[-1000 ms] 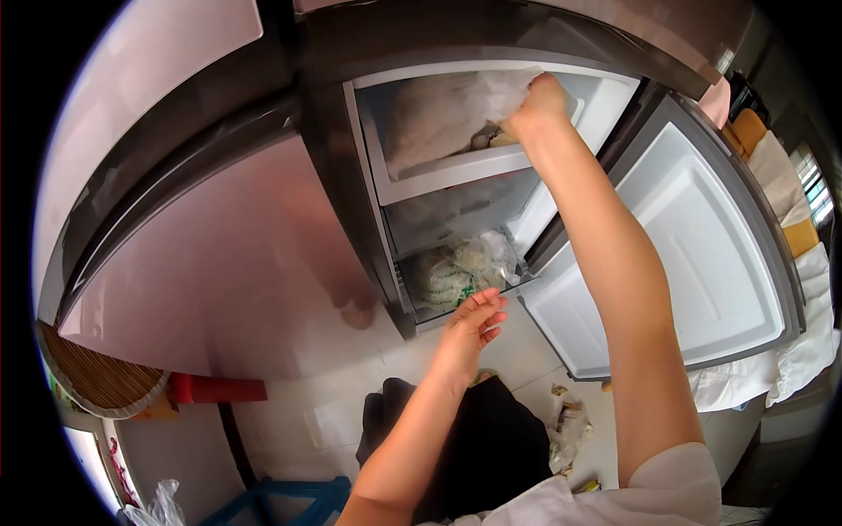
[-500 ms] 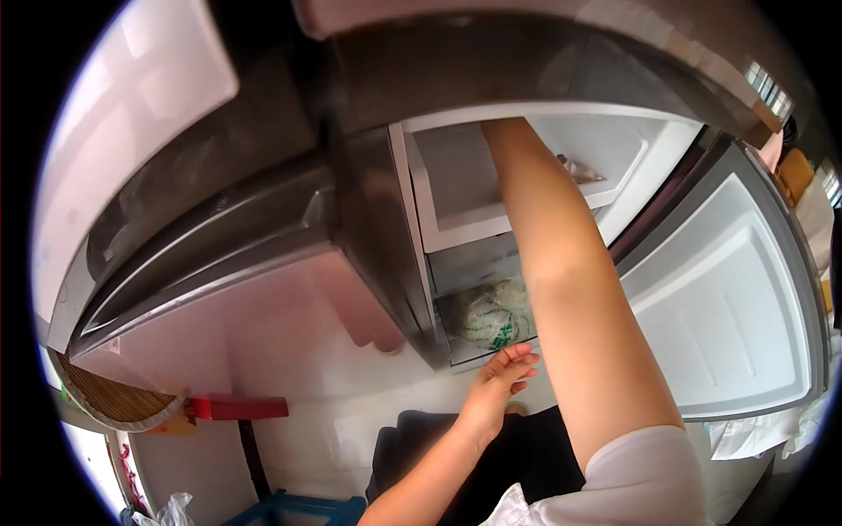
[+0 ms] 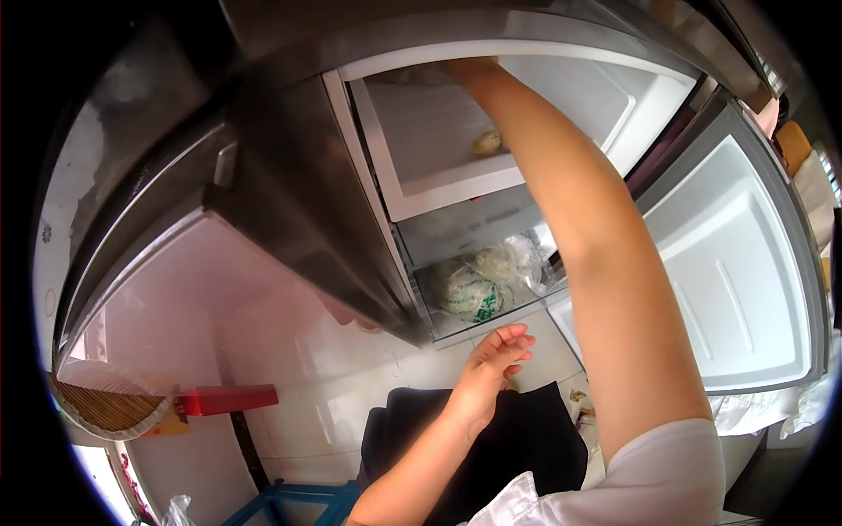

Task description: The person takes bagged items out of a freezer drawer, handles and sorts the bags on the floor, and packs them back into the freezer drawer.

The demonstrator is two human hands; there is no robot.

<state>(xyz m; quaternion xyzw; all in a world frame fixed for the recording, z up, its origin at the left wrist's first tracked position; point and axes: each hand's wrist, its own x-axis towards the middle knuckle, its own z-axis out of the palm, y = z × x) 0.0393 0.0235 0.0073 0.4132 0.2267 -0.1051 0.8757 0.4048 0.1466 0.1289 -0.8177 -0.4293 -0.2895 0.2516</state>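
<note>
My right arm (image 3: 605, 237) reaches deep into the upper white-framed compartment (image 3: 421, 200) of an open refrigerator. The right hand is hidden behind the compartment's top edge, so its fingers and anything in them do not show. A small pale-brown lump (image 3: 488, 141) lies inside, beside the forearm. Below, a clear drawer (image 3: 452, 336) holds whitish plastic bags, one bag (image 3: 478, 294) with green print. My left hand (image 3: 495, 359) hovers just in front of this drawer, its fingers loosely bent and holding nothing.
The lower door (image 3: 737, 280) stands swung open on the right. To the left, another pinkish glossy door (image 3: 202, 289) juts out. A red bar-shaped object (image 3: 228, 401), a woven round basket (image 3: 114, 412) and a blue frame (image 3: 298, 501) are at lower left, above pale floor tiles (image 3: 333, 412).
The view has shifted, so the refrigerator sits higher and further left. The brown lump now shows left of my forearm, and more bags are visible. My left hand keeps its loose pose.
</note>
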